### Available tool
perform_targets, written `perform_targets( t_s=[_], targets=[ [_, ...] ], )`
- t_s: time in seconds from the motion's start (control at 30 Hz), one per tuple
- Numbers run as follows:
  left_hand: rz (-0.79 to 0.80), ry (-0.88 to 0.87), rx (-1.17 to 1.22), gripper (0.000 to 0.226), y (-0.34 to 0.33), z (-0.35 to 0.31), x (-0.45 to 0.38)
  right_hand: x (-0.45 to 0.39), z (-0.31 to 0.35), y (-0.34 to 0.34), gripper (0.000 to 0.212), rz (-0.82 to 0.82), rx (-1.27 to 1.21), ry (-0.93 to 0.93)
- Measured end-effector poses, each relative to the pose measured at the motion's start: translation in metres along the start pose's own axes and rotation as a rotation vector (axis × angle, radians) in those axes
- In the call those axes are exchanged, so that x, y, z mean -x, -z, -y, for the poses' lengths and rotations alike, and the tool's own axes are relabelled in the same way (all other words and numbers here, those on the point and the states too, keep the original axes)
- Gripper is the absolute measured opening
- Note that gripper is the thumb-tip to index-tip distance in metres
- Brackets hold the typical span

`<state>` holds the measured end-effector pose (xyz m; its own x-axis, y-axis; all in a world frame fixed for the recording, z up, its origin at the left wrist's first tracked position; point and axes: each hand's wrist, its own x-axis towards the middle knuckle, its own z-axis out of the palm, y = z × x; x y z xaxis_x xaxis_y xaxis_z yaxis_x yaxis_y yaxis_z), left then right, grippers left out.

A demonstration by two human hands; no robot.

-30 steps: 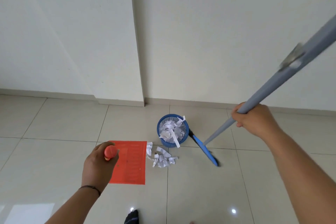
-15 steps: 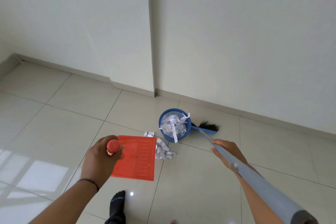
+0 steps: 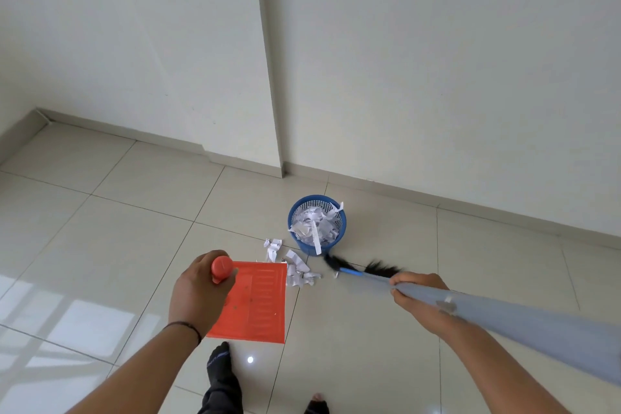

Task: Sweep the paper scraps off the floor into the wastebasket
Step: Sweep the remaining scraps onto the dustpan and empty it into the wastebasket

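My left hand (image 3: 198, 292) grips the orange dustpan (image 3: 255, 304), my right hand (image 3: 415, 292) the broom (image 3: 363, 269); the paper scraps (image 3: 295, 265) lie at the pan's lip beside the full wastebasket (image 3: 304, 212), so a hard stroke could scatter them past it

You are working in bright, even daylight. Window light falls from your left, throwing a pale gridded reflection on the glossy floor tiles (image 3: 77, 323) at the lower left. Two small point glares sit on the tiles near the bottom centre and the bottom right. Shadows are faint and soft-edged. The wide lens bends the skirting line and tilts the wall corner (image 3: 268, 60). The grey broom handle (image 3: 537, 326) nearest your camera is blurred; the mid-floor stays sharp.
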<state>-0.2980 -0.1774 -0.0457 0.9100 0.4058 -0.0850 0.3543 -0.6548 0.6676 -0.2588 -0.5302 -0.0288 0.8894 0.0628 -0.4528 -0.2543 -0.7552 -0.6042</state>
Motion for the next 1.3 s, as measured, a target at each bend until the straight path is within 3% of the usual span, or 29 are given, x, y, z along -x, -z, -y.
perform_targets(
  t_s=[0.13,0.37,0.47,0.53,0.67,0.87,1.07,1.13,1.23,1.3],
  targets=[
    [-0.005,0.008,0.03,0.017,0.004,0.005,0.002,0.024,0.011,0.012,0.015,0.074,0.004,0.01],
    [-0.089,0.034,0.08,0.024,0.033,0.031,-0.006,0.05,0.064,0.044,0.005,-0.065,0.063,0.049],
    [-0.113,0.064,0.115,0.028,0.05,0.051,-0.01,0.058,0.097,0.045,0.013,-0.065,0.077,0.064],
    [-0.128,0.071,0.116,0.029,0.064,0.067,-0.015,0.063,0.122,0.031,0.001,-0.084,0.016,0.063],
    [-0.153,0.113,0.105,0.03,0.098,0.107,-0.03,0.057,0.169,-0.014,0.013,-0.078,-0.152,0.115],
    [-0.18,0.215,0.058,0.028,0.144,0.171,-0.048,0.013,0.223,-0.092,0.03,-0.002,-0.217,0.227],
    [-0.197,0.251,0.041,0.027,0.172,0.211,-0.059,-0.05,0.246,-0.188,0.016,0.106,-0.068,0.284],
    [-0.205,0.254,0.041,0.026,0.176,0.222,-0.06,-0.068,0.238,-0.208,0.024,0.211,-0.01,0.207],
    [-0.203,0.26,0.046,0.025,0.179,0.234,-0.062,-0.074,0.224,-0.225,0.024,0.23,0.172,0.21],
    [-0.193,0.25,0.05,0.027,0.18,0.239,-0.065,-0.065,0.219,-0.23,0.016,0.181,0.145,0.185]
  ],
)
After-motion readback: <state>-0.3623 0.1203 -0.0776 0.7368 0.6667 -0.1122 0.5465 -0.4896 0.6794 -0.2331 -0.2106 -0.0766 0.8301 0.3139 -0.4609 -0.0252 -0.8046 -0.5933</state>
